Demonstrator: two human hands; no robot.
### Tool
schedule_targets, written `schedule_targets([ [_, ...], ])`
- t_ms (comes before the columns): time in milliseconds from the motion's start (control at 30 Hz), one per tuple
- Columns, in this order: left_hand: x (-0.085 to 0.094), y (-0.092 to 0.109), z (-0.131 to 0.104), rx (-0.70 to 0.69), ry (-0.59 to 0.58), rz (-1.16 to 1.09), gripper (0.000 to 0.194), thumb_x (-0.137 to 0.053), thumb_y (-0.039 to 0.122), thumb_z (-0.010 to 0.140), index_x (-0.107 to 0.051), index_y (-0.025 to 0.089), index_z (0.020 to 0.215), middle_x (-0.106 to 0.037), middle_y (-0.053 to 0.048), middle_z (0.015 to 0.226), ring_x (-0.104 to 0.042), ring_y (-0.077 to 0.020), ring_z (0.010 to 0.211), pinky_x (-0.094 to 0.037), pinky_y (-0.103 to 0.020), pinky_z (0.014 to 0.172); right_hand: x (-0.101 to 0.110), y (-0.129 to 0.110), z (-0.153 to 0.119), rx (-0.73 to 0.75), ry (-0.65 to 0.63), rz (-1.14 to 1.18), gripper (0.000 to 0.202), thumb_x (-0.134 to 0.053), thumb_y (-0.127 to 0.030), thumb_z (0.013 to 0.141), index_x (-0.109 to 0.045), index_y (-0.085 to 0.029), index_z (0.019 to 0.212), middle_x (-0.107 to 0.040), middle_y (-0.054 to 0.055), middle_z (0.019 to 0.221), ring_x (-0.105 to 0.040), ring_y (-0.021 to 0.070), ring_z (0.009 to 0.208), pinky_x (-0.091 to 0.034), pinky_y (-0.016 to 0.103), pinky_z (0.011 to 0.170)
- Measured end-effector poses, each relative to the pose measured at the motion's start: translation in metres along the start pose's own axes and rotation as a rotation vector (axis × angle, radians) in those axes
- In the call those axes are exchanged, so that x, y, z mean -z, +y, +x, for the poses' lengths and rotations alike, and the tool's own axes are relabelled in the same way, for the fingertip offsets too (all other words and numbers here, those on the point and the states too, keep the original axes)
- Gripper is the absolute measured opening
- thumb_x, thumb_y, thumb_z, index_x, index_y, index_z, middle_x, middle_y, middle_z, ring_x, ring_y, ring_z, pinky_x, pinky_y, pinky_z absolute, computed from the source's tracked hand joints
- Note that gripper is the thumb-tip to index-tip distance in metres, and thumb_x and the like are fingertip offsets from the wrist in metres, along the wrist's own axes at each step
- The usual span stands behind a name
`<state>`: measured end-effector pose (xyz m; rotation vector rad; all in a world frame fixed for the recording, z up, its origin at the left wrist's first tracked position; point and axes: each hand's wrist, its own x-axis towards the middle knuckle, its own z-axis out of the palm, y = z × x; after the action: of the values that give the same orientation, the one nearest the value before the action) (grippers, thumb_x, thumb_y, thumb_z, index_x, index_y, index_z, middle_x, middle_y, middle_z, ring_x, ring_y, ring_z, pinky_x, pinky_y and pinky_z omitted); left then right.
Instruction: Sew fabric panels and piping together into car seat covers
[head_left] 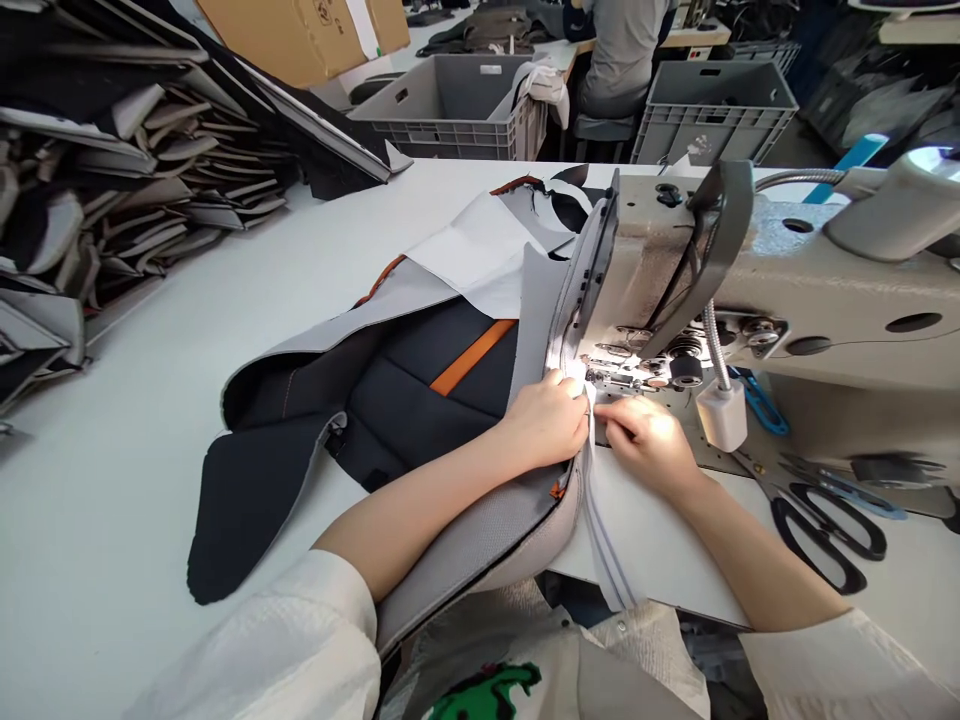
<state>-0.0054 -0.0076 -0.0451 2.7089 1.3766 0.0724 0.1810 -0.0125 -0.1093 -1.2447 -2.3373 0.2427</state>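
Observation:
My left hand (551, 420) is closed on the edge of a grey and black padded fabric cover (416, 425) with an orange stripe, just before the presser foot of a sewing machine (810, 265). The cover spreads to the left over the table and hangs down toward my lap. A long white strip (609, 560) with thin dark lines runs along its edge, up between my hands. My right hand (649, 435) is beside the strip, thumb and forefinger pinched together at its right side near the needle area. The machine's lamp lights both hands.
Black-handled scissors (825, 535) and blue-handled snips (765, 400) lie by the machine at right. Stacked fabric pieces (142, 190) fill the upper left. Grey crates (450, 100) and a seated person (622, 50) are beyond the white table (97, 500).

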Motion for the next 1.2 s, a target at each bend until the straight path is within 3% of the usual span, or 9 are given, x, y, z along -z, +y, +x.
schedule_targets([
  [100, -0.001, 0.003, 0.000, 0.003, -0.010, -0.006, 0.028, -0.037, 0.023, 0.087, -0.064, 0.014, 0.088, -0.059, -0.010, 0.094, -0.050, -0.0255, 0.096, -0.045, -0.030, 0.061, -0.006, -0.005, 0.003, -0.077, 0.069, -0.033, 0.032, -0.040, -0.020, 0.087, -0.063, -0.016, 0.110, -0.066, 0.009, 0.089, -0.057, 0.0220, 0.087, -0.045, 0.034, 0.078],
  [400, -0.004, 0.004, -0.001, 0.049, 0.014, -0.051, 0.035, -0.036, 0.024, 0.089, -0.068, 0.014, 0.077, -0.059, -0.011, 0.080, -0.051, -0.0247, 0.090, -0.044, -0.030, 0.062, 0.001, -0.017, 0.009, -0.148, -0.062, -0.128, 0.035, -0.043, -0.020, 0.085, -0.067, -0.021, 0.110, -0.063, 0.005, 0.077, -0.058, 0.0205, 0.081, -0.043, 0.028, 0.065],
  [600, -0.006, -0.003, 0.010, 0.053, 0.048, -0.026, 0.034, -0.039, 0.024, 0.088, -0.069, 0.016, 0.078, -0.061, -0.010, 0.089, -0.051, -0.0244, 0.095, -0.043, -0.028, 0.059, 0.001, -0.012, 0.009, -0.180, -0.023, -0.105, 0.038, -0.036, -0.025, 0.089, -0.063, -0.017, 0.114, -0.064, 0.007, 0.078, -0.058, 0.0224, 0.079, -0.042, 0.031, 0.066],
  [767, -0.011, -0.017, 0.026, -0.011, 0.082, -0.001, 0.033, -0.040, 0.028, 0.090, -0.071, 0.018, 0.084, -0.062, -0.010, 0.099, -0.052, -0.0234, 0.097, -0.045, -0.030, 0.068, 0.008, -0.021, 0.010, -0.332, -0.091, 0.120, 0.026, -0.045, -0.043, 0.087, -0.060, -0.022, 0.081, -0.063, 0.002, 0.074, -0.056, 0.0183, 0.074, -0.039, 0.027, 0.059],
  [933, -0.001, -0.018, 0.016, -0.021, 0.059, -0.060, 0.039, -0.035, 0.035, 0.093, -0.068, 0.016, 0.086, -0.060, -0.009, 0.097, -0.050, -0.0231, 0.102, -0.042, -0.033, 0.084, 0.013, -0.024, 0.011, -0.343, -0.176, 0.001, 0.016, -0.045, -0.022, 0.075, -0.037, -0.021, 0.061, -0.053, 0.001, 0.067, -0.050, 0.0170, 0.072, -0.029, 0.025, 0.053],
  [1000, 0.009, -0.014, -0.001, 0.037, -0.003, -0.118, 0.048, -0.041, 0.053, 0.089, -0.062, 0.015, 0.111, -0.054, -0.012, 0.113, -0.048, -0.0263, 0.106, -0.040, -0.038, 0.091, 0.015, -0.021, 0.012, -0.375, -0.204, 0.079, 0.017, -0.043, -0.021, 0.074, -0.034, -0.021, 0.060, -0.051, 0.000, 0.064, -0.049, 0.0155, 0.069, -0.029, 0.025, 0.052],
  [1067, 0.020, -0.009, -0.019, 0.103, -0.173, -0.172, 0.084, -0.051, 0.068, 0.074, -0.037, 0.014, 0.138, -0.047, -0.016, 0.124, -0.045, -0.0314, 0.112, -0.039, -0.043, 0.093, 0.018, -0.018, 0.012, -0.395, -0.221, 0.151, 0.016, -0.042, -0.023, 0.075, -0.034, -0.021, 0.060, -0.048, -0.001, 0.060, -0.048, 0.0146, 0.065, -0.028, 0.024, 0.051],
  [1133, 0.027, -0.004, -0.033, 0.142, -0.376, -0.190, 0.109, -0.061, 0.065, 0.064, -0.011, 0.015, 0.148, -0.044, -0.017, 0.127, -0.045, -0.0340, 0.114, -0.040, -0.043, 0.092, 0.020, -0.016, 0.012, -0.409, -0.221, 0.190, 0.015, -0.042, -0.023, 0.075, -0.037, -0.021, 0.061, -0.047, -0.002, 0.059, -0.047, 0.0137, 0.061, -0.027, 0.024, 0.050],
  [1200, 0.028, -0.002, -0.039, 0.149, -0.494, -0.190, 0.108, -0.063, 0.047, 0.065, -0.001, 0.016, 0.148, -0.045, -0.017, 0.129, -0.046, -0.0329, 0.116, -0.041, -0.040, 0.091, 0.021, -0.014, 0.011, -0.433, -0.230, 0.214, 0.014, -0.041, -0.024, 0.075, -0.038, -0.021, 0.062, -0.045, -0.003, 0.057, -0.045, 0.0127, 0.056, -0.026, 0.025, 0.049],
])
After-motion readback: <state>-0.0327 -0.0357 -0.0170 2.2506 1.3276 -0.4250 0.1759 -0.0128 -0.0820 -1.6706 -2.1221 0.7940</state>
